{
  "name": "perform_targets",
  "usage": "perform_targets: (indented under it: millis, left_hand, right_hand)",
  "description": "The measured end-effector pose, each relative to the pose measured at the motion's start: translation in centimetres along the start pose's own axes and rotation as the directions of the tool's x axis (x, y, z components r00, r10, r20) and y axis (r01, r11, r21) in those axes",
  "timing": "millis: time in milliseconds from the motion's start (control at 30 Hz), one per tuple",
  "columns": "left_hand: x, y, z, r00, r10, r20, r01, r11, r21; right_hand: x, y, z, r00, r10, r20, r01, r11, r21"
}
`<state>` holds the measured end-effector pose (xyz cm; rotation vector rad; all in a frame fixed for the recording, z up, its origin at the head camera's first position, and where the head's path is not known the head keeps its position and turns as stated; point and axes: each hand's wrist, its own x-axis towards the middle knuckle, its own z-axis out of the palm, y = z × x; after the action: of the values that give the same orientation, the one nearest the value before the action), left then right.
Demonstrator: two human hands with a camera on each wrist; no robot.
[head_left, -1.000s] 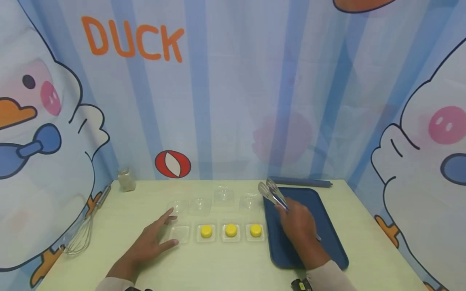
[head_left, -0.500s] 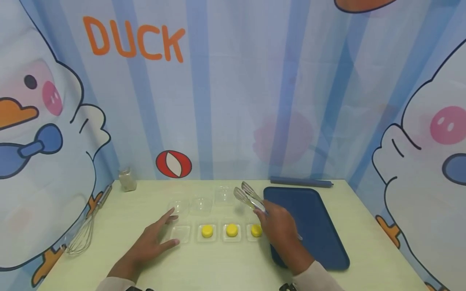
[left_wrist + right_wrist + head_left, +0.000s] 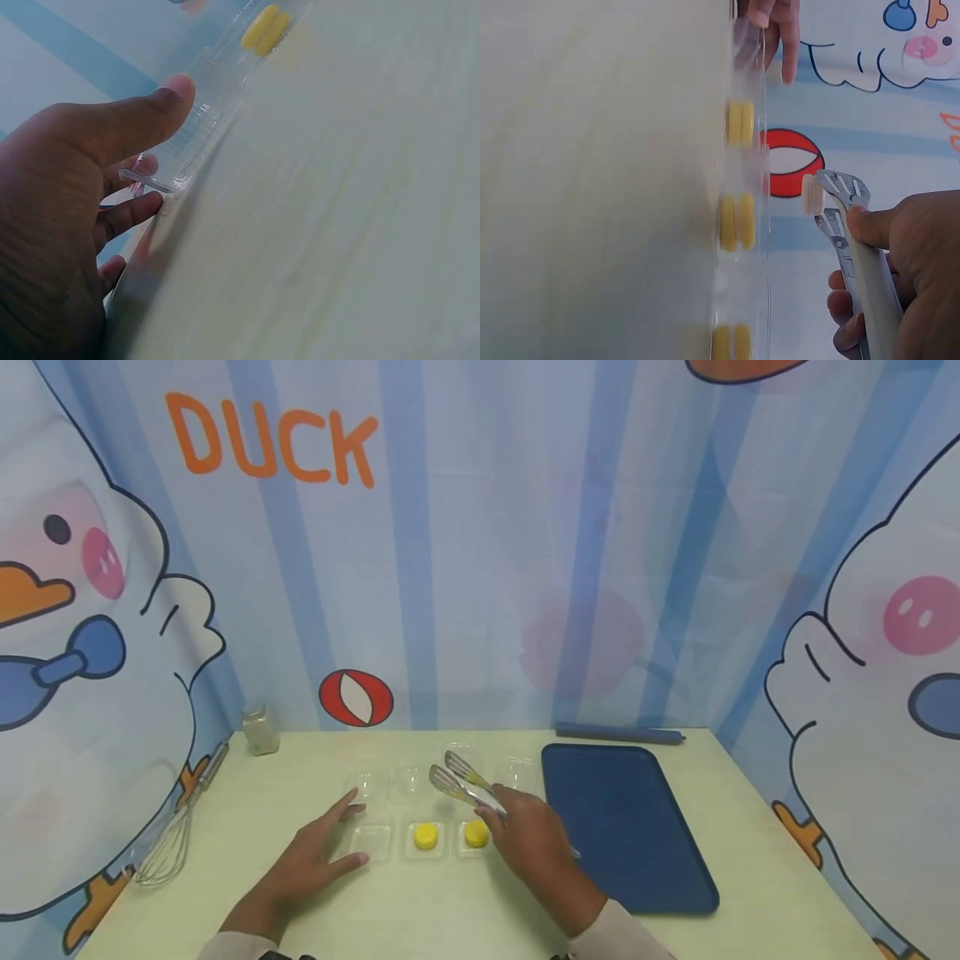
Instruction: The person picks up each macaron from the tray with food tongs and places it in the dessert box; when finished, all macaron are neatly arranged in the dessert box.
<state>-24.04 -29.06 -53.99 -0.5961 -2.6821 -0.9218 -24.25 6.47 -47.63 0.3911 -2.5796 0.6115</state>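
Note:
My right hand grips metal tongs and holds them over the row of small clear plastic boxes. In the right wrist view the tongs' tips pinch a pale macaron. My left hand rests at the left end of the row, thumb and forefinger spread on either side of an empty clear box base. To its right, yellow macarons sit in their own box bases. The right hand hides the rightmost filled box in the head view; the right wrist view shows its macaron.
Several clear lids stand behind the boxes. A dark blue tray lies on the right, with a blue rolling pin behind it. At the far left are a whisk and a small jar.
My right hand has carried the tongs leftward from over the blue tray to above the boxes. The left hand has stayed in place.

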Motion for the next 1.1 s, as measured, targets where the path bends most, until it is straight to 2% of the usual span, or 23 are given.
perform_targets:
  millis: [400,633,833,1100]
  left_hand:
    - [0.0,-0.1,0.0,1.0,0.005,0.008,-0.005,1.0,-0.014]
    - [0.0,-0.2,0.1,1.0,0.025,-0.002,-0.025,1.0,-0.005]
    - [0.0,-0.4,0.1,1.0,0.016,-0.002,-0.016,1.0,-0.017]
    - [0.0,-0.5,0.1,0.998,0.048,-0.027,-0.048,0.999,0.0]
  right_hand:
    - [-0.6,-3.7,1.8,0.994,-0.058,0.095,0.053,0.997,0.05]
    - [-0.9,-5.3,2.8,0.986,-0.134,0.099,0.133,0.991,0.024]
    - [-1.0,-6.5,3.6,0.981,-0.142,0.129,0.142,0.99,0.01]
    - [-0.8,-7.1,4.5,0.975,-0.153,0.164,0.152,0.988,0.018]
